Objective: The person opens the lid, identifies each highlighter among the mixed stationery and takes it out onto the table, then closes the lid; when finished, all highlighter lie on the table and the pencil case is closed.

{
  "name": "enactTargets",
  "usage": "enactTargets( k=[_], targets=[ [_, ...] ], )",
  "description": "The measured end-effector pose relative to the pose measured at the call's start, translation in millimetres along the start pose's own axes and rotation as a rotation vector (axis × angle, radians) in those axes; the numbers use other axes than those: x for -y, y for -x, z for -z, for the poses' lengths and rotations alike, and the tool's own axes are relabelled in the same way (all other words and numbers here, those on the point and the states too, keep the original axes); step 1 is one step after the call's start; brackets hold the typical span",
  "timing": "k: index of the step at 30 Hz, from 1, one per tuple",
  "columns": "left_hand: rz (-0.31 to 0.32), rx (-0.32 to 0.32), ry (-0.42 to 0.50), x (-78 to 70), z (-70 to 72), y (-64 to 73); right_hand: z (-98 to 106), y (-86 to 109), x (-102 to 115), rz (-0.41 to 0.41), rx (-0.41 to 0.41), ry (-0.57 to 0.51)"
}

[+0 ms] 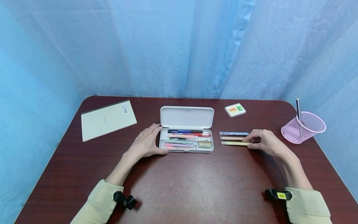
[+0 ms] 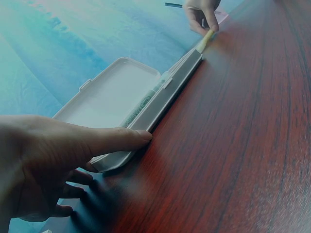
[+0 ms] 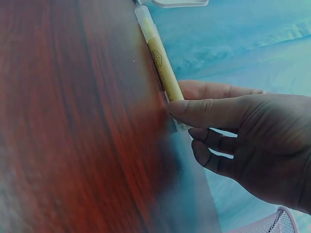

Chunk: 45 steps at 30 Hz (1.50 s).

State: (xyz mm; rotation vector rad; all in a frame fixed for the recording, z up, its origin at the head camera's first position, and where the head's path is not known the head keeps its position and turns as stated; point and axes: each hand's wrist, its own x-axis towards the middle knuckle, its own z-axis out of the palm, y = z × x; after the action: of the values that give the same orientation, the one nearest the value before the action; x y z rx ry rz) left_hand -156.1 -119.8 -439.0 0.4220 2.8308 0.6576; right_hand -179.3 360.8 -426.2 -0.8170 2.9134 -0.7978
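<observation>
My left hand [image 1: 145, 143] touches the left end of an open white pencil case [image 1: 186, 118]. Its straight thumb [image 2: 121, 140] lies along the case's front side, the other fingers spread behind. Inside the case are several pens, among them a blue pen [image 1: 184, 131] and a red pen [image 1: 205, 135], plus a beige block [image 1: 204, 144]. To the right, my right hand [image 1: 264, 141] pinches the right end of a yellow highlighter [image 3: 163, 68], thumb on its near side. Just behind it lie an orange pen [image 1: 230, 138] and a blue-capped pen [image 1: 232, 133], roughly parallel, their right ends close to the fingers.
A notebook [image 1: 109, 119] lies at the back left. Behind the pens is a small clear flat case [image 1: 235, 110] with coloured contents. At the right edge a pink mesh pen holder [image 1: 293, 130] leans over, a dark pen [image 1: 298, 109] in it. Blue curtains [image 1: 167, 46] hang behind the table.
</observation>
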Motion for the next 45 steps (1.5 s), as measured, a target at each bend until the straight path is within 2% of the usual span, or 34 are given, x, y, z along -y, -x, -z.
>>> enactTargets(
  k=[45],
  targets=[
    [-0.01, 0.001, -0.013, 0.5, -0.1, -0.4, -1.7, -2.1, 1.7, -0.023, -0.026, 0.052]
  ],
)
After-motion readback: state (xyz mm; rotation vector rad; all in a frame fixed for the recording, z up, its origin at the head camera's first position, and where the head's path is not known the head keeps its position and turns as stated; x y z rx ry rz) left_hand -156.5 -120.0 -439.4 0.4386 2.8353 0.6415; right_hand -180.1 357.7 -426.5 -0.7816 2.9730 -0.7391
